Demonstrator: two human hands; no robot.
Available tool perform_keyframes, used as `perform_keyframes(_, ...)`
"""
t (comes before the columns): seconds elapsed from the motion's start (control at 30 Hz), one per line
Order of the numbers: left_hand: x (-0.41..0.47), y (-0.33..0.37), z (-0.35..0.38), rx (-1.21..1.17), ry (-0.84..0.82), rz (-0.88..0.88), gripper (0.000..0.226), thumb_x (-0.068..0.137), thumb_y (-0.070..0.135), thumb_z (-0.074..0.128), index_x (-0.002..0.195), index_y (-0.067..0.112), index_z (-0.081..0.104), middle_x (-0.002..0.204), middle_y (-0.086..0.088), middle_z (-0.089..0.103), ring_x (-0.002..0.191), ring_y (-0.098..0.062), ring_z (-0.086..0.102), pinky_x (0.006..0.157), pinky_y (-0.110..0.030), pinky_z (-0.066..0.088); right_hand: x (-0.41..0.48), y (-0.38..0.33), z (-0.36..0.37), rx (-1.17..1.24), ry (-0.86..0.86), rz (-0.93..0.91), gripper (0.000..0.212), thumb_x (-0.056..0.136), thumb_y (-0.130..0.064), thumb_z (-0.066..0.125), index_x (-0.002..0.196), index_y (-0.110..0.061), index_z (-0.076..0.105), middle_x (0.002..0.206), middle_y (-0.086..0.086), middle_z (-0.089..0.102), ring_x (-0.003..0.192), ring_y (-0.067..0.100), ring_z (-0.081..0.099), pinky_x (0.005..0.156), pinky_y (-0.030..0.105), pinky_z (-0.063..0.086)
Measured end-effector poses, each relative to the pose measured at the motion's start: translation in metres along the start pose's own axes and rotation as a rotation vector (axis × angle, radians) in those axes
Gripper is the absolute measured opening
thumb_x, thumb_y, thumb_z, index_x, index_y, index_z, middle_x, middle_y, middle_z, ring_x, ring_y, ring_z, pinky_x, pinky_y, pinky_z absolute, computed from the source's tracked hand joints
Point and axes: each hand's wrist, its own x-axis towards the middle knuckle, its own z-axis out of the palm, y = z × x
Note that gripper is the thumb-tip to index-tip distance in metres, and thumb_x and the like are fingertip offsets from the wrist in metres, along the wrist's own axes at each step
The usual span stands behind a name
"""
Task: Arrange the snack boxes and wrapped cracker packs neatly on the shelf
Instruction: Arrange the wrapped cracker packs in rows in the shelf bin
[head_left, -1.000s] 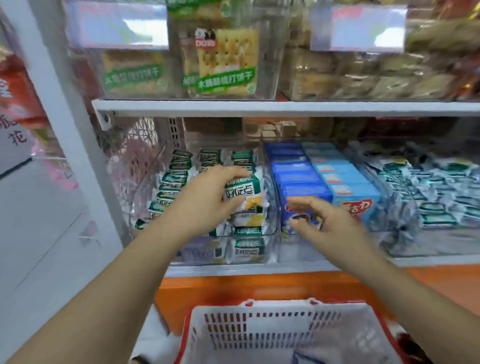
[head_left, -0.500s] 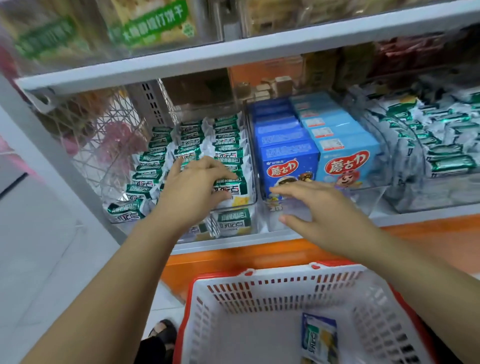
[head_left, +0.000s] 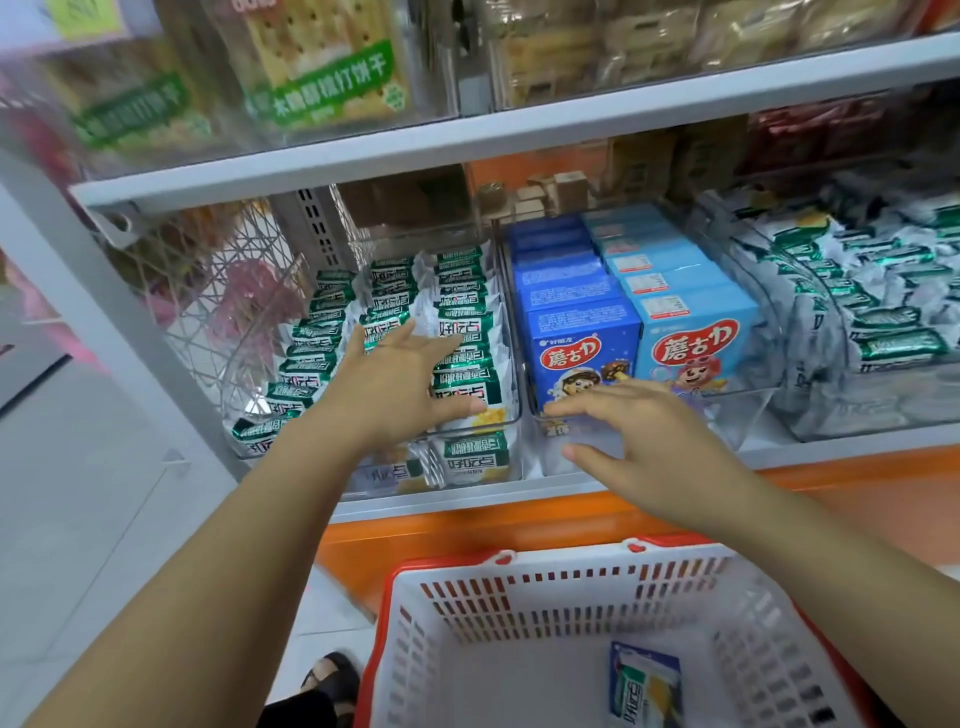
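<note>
Our left hand rests on the wrapped cracker packs in the shelf's left bin, fingers spread. Right hand, fingers straight and apart, is at the front of the snack boxes.

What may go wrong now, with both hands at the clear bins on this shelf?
The left hand rests on cracker packs that stand higher than the left bin; one might tip over its front wall and fall. The right hand lies at the front of the right bin, which holds snack boxes, near the shelf edge; a pull might slide it off toward the basket.
</note>
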Motion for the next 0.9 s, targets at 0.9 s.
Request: perform_keyframes(0.9, -0.072, -0.074, -0.001, -0.114, 0.251, -0.163, 0.029, 0.085, 0.050, 0.061, 0.111, 0.037, 0.063, 0.122, 0.010, 0.055, 0.132, -0.018, 0.034, 0.113, -0.058, -0.002, 0.040, -0.065, 0.044, -0.526, -0.169, -0.202, 0.052, 0.073, -0.046, 0.061, 0.119, -0.021, 0.064, 0.128, -0.003, 0.061, 0.119, 0.018, 0.057, 0.110, 0.052, 0.007)
